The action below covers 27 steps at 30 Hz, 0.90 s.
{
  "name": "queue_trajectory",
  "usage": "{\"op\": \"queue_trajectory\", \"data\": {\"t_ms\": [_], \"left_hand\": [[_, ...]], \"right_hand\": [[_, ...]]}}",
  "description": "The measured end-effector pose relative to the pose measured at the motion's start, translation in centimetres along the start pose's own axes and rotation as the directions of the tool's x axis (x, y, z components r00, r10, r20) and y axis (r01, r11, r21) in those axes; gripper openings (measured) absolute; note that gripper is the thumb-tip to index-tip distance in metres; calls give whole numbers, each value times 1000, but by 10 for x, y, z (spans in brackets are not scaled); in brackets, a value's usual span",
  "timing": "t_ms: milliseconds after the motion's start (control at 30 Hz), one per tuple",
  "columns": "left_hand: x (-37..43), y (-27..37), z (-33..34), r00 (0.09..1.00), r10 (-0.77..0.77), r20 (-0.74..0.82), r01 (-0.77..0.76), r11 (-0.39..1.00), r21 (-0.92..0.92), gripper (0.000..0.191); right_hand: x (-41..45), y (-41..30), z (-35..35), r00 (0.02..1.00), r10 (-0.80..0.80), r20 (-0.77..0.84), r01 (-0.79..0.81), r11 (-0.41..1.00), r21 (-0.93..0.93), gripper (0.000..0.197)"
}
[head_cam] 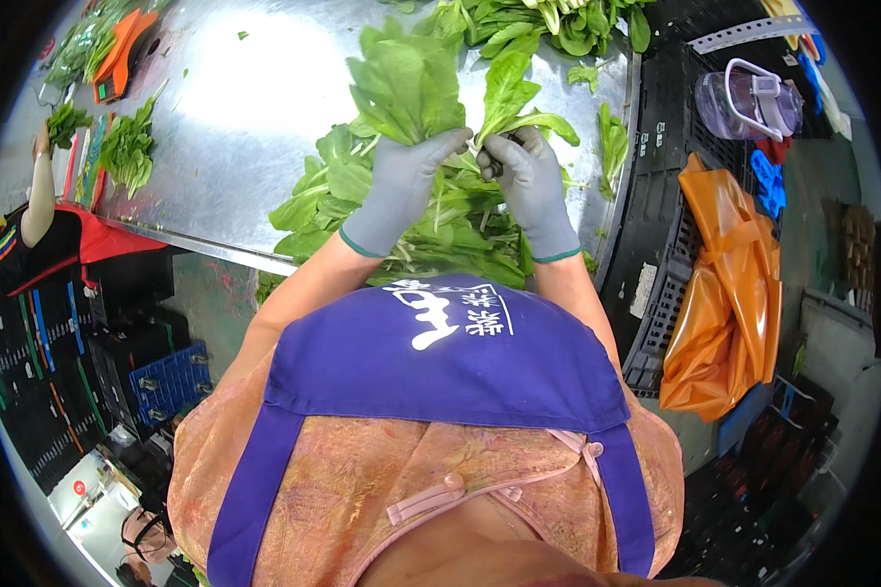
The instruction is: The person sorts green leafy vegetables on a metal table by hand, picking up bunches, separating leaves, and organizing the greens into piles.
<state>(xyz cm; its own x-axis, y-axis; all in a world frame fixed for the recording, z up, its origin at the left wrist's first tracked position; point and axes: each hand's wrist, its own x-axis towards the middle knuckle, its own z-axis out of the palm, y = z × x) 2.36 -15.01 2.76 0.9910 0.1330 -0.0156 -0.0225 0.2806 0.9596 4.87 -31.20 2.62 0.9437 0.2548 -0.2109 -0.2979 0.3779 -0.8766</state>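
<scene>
My left hand (411,176), in a grey glove with a green cuff, is closed around a bunch of leafy greens (410,84) held upright. Close beside it, my right hand (526,172), gloved alike, pinches the base of a smaller leafy green plant (505,92); one of its leaves hangs out to the right. Beneath both hands a pile of loose leafy greens (448,242) lies on the metal table (227,169), against the front of my purple apron (448,367). The fingertips of both hands nearly meet at the stems.
More greens (573,29) lie at the table's far side. At right are black plastic crates (646,220), an orange plastic apron (727,293) and a clear jug (749,103). At left stand an orange scale-like device (123,55), a bunch of greens (128,147) and another person's arm (40,183).
</scene>
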Motion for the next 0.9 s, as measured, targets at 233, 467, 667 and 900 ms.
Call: {"op": "queue_trajectory", "data": {"t_ms": [233, 467, 667, 900], "left_hand": [[-20, 44, 6, 966, -187, 178, 164, 977, 138, 25], [-4, 25, -39, 979, -200, 41, 186, 958, 219, 30], [0, 29, 4, 986, -105, 126, 98, 994, 56, 28], [-2, 4, -9, 992, -22, 125, 28, 998, -47, 21]], "right_hand": [[6, 3, -10, 996, 51, -76, -29, 963, 268, 19], [1, -19, -15, 981, -186, -58, 166, 954, -250, 22], [-4, -3, 10, 990, -114, 81, 137, 909, -393, 46], [-7, 4, 11, 998, -39, -47, 42, 995, 86, 42]]}}
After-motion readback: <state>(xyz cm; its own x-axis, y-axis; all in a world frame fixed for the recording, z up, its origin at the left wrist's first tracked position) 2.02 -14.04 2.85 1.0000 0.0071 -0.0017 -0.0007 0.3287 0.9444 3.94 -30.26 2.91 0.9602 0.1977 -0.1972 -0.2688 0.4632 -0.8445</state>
